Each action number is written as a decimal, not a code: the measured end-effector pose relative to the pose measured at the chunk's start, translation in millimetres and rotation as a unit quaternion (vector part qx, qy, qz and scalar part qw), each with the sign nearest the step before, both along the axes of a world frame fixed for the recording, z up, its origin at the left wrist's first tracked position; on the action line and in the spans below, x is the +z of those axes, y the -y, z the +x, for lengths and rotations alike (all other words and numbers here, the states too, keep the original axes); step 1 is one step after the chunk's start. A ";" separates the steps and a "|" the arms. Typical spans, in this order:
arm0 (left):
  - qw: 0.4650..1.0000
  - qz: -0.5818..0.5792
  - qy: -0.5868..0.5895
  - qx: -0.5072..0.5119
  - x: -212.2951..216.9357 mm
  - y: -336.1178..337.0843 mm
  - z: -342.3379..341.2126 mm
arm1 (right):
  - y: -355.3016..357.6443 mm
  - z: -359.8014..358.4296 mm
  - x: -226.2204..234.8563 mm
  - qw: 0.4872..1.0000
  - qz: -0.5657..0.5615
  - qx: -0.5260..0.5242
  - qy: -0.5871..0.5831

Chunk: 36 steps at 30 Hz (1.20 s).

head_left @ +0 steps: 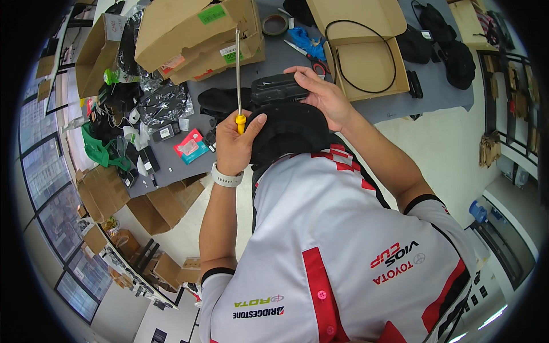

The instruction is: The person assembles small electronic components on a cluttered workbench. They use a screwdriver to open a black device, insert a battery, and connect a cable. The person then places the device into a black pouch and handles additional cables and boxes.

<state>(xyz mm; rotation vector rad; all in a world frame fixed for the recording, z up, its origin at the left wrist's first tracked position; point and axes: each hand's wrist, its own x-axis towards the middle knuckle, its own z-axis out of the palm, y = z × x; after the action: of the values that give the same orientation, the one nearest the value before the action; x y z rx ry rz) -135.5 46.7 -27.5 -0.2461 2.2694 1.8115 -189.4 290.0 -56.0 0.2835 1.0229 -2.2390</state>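
A screwdriver (238,77) with a yellow handle end and a long metal shaft points up and away from my left hand (234,142), which is closed around it. The same hand's thumb presses on the brim of a black cap (293,127) held close to my body. My right hand (327,96) grips a black oblong case-like unit (278,88) just beyond the brim, thumb and fingers on its right end. Whether the unit is fastened to the cap cannot be made out. A dark cloth item (220,102) lies left of the unit.
The grey table (394,108) carries large cardboard boxes (189,40) at the back left and an open carton (366,63) with a black cable loop (394,63). Scissors (318,66), a tape roll (275,24), black caps (459,64) and a red-and-blue packet (191,146) lie around.
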 end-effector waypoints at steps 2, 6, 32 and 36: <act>1.000 0.010 -0.007 0.007 1.0 3.3 1.8 | 5.1 2.2 4.2 1.000 -0.004 -0.004 0.004; 0.999 0.035 0.000 0.020 4.9 8.3 2.2 | 12.9 2.8 1.4 1.000 0.004 -0.011 -0.008; 0.998 0.001 0.029 0.060 -1.3 25.0 5.9 | 30.9 -8.2 -14.5 0.998 0.058 0.028 -0.006; 0.989 -0.139 -0.002 0.041 2.6 68.0 21.5 | 37.0 -30.8 -82.7 0.983 0.185 0.008 -0.010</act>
<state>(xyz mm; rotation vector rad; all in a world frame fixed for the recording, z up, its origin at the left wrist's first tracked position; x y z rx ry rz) -114.0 -21.4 -24.9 -0.3877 2.5466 1.5256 -220.2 253.0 -138.7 0.4110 1.4456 -2.0287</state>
